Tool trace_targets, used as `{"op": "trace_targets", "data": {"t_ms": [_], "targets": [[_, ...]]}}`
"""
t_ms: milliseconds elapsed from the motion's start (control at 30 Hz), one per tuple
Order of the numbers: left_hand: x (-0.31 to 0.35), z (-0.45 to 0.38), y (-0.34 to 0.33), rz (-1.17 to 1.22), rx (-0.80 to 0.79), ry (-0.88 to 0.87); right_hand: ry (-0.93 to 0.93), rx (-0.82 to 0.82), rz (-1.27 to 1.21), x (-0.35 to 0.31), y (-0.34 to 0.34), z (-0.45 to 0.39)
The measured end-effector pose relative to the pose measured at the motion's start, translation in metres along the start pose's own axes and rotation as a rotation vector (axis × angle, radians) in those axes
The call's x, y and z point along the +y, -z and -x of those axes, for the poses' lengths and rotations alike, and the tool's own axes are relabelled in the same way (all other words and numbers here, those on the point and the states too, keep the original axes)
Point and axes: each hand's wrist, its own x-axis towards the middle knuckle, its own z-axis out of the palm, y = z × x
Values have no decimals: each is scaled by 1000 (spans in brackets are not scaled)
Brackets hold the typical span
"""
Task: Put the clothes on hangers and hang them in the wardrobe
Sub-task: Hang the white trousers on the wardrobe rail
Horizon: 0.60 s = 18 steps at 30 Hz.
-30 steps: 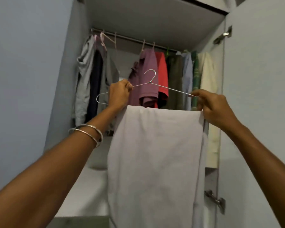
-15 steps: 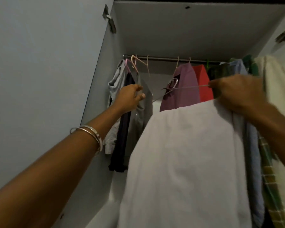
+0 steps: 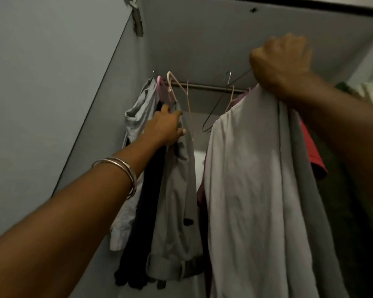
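Note:
A pale lilac-grey cloth [image 3: 246, 190] hangs folded over a thin wire hanger [image 3: 212, 116]. My right hand [image 3: 282, 63] grips that hanger's upper end, raised high under the wardrobe's top panel. The hanger's hook [image 3: 229, 78] is just in front of the metal rail [image 3: 205, 86], and I cannot tell whether it touches. My left hand [image 3: 166, 127] reaches to the left end of the rail. Its fingers and thumb are curled round the top of a hanging grey garment [image 3: 174, 201].
A light grey shirt [image 3: 136, 117] and a dark garment [image 3: 142, 233] hang by the left wall. Empty pink [image 3: 159, 83] and cream [image 3: 178, 88] hangers sit on the rail. A red garment [image 3: 314, 160] and green ones hang behind the cloth. A gap shows mid-rail.
My right hand has lifted the hanger and cloth up towards the rail. My left hand has moved further in and taken hold of the grey garment. The view has tilted upward.

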Motion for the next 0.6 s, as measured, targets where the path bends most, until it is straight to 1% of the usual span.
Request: {"op": "trace_targets", "data": {"t_ms": [133,300,400,467,533,600], "targets": [[-4,-34,3,234,216,57,-73,-35,47,-27,-32,-32],[-11,-71,14,461,481,74,-113,-95,-11,-60,-77,-60],[-15,-84,22,461,519,88,-142,-121,-49,-79,-106,-76],[-20,-92,24,412,525,70,-124,-108,-7,-88,-120,-85],[-23,-96,24,356,503,47,-89,-96,39,-95,-130,-95],[-23,-95,21,319,477,33,-75,-99,7,-104,-139,-105]]}}
